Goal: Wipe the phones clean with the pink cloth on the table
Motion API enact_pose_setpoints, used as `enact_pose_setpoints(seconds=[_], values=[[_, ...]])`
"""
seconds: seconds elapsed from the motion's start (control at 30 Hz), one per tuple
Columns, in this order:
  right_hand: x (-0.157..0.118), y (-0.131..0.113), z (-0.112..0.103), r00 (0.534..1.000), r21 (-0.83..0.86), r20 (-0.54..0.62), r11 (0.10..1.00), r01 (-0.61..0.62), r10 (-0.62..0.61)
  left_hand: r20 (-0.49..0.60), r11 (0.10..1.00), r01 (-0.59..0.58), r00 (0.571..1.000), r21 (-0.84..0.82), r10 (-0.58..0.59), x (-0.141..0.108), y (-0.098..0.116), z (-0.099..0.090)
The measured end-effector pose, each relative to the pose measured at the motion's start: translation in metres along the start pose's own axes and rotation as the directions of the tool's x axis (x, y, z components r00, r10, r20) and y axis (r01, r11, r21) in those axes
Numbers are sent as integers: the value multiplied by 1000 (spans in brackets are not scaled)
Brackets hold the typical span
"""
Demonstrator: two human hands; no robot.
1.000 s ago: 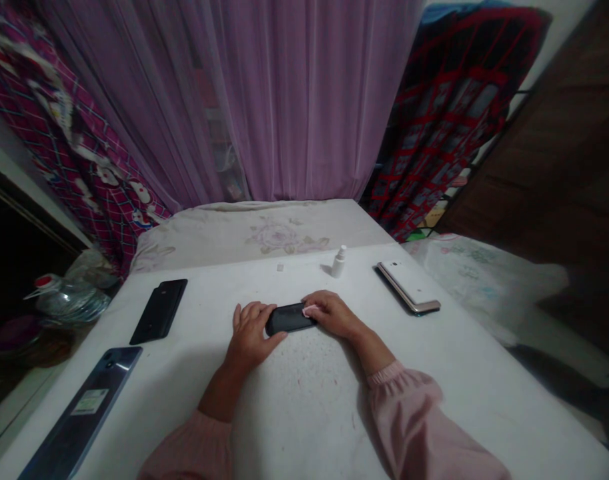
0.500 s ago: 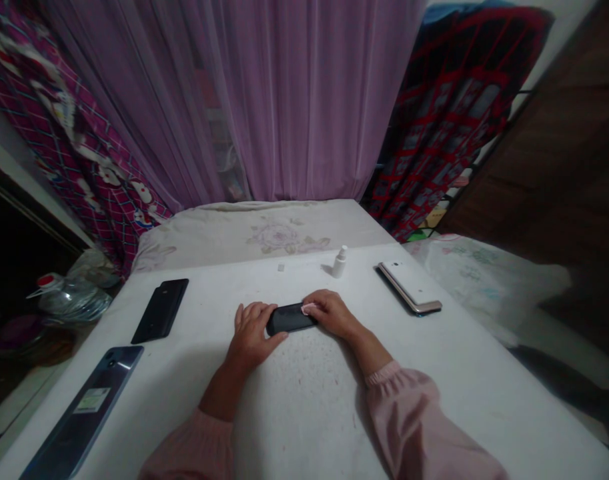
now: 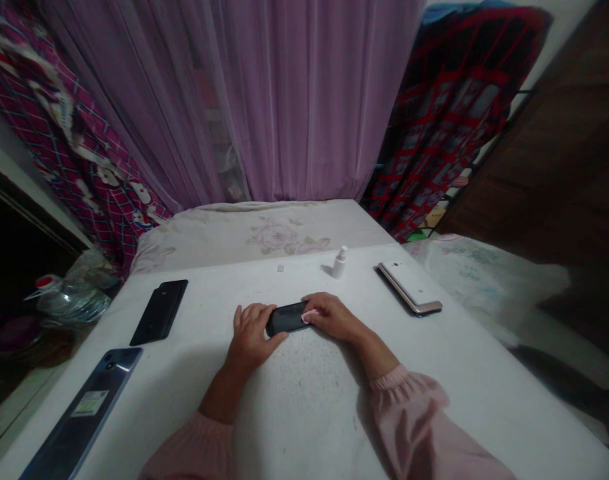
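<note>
On dark phone (image 3: 287, 319) grasped by left hand (image 3: 250, 337): pink cloth (image 3: 309, 316), pinched by right hand (image 3: 336, 316), shifted nearward, new patch covered.

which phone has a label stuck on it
The bluish phone at the near left: a pale label sits on its back. None shows on the black phones beyond it, the dark middle phone or the white phone.

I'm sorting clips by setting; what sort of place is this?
Probably a room in a home: purple curtains hang at the back, a floral cloth lies beyond the white surface, and a clear red-capped bottle is at the left.
</note>
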State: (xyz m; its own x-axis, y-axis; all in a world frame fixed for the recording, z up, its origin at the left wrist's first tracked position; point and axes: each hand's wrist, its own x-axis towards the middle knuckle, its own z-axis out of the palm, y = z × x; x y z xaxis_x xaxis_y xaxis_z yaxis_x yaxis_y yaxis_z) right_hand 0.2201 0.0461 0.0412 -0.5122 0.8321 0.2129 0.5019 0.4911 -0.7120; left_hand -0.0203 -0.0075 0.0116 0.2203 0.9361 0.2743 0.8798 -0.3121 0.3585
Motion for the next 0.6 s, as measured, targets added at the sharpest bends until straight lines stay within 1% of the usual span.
enact_pose_setpoints(seconds=[0.07, 0.1, 0.2, 0.33, 0.43, 0.53, 0.6], values=[[-4, 1, -7, 995, 22, 93, 999, 31, -33, -3, 1000, 0, 1000, 1, 0, 0, -1, 1], [-5, 0, -9, 992, 18, 119, 999, 30, -32, -4, 1000, -1, 1000, 2, 1, 0, -1, 1], [-7, -3, -9, 993, -21, 119, 1000, 8, -6, -9, 1000, -4, 1000, 2, 4, 1, -2, 2], [-3, -9, 1, 999, -105, 22, 994, -23, 25, -17, 1000, -11, 1000, 0, 11, 1, -3, 3], [3, -13, 11, 994, -195, -72, 976, -97, 84, -17, 1000, -15, 1000, 1, 15, 1, -4, 3], [9, -17, 22, 968, -263, -181, 939, -220, 176, -13, 1000, -16, 1000, -5, 16, 1, -4, 3], [11, -19, 27, 948, -271, -237, 923, -274, 212, -8, 1000, -14, 1000, -12, 14, 1, -4, 3]])
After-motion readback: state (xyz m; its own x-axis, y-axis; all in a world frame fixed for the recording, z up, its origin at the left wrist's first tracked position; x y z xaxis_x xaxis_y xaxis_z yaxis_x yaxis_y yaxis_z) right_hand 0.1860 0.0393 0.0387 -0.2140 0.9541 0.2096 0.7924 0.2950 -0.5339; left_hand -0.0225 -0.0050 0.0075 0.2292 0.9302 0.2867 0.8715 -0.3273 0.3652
